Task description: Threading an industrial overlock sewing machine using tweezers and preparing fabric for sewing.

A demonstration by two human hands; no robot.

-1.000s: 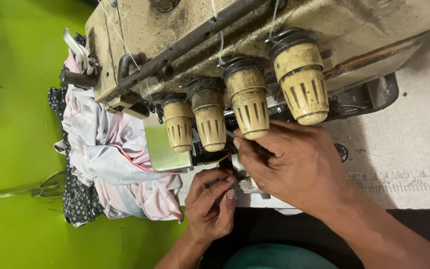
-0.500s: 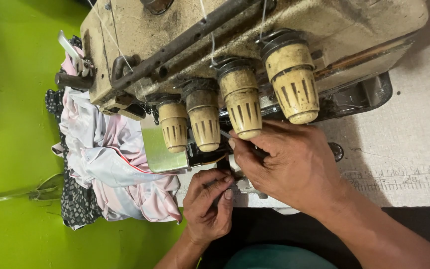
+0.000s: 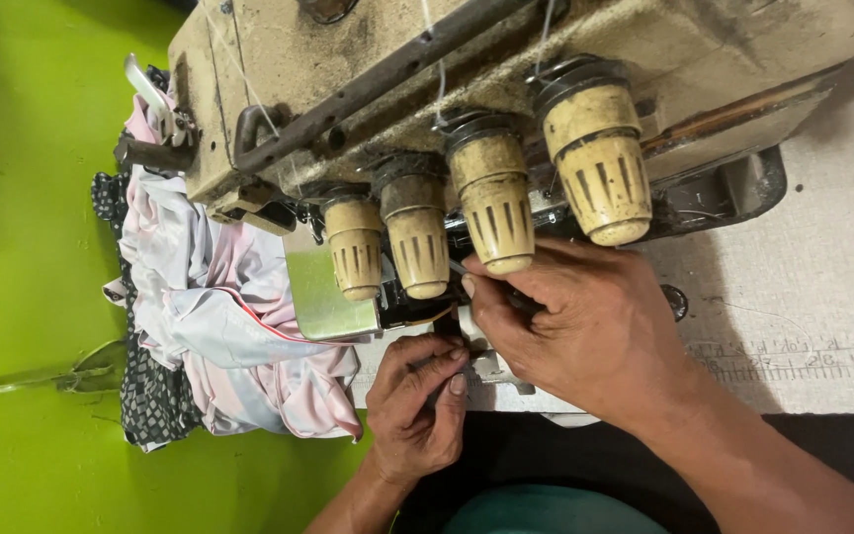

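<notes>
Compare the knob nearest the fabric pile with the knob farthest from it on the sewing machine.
The nearest knob looks smaller and sits lower in view; the farthest knob looks larger and sits higher. The nearest hangs over a metal plate; the farthest hangs above the right hand. Both are yellowed, ribbed and grimy.

Bright, even light; perhaps slight blur.

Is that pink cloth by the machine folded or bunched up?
Bunched up: the cloth lies crumpled in loose folds beside the machine, over a dark dotted piece.
</notes>
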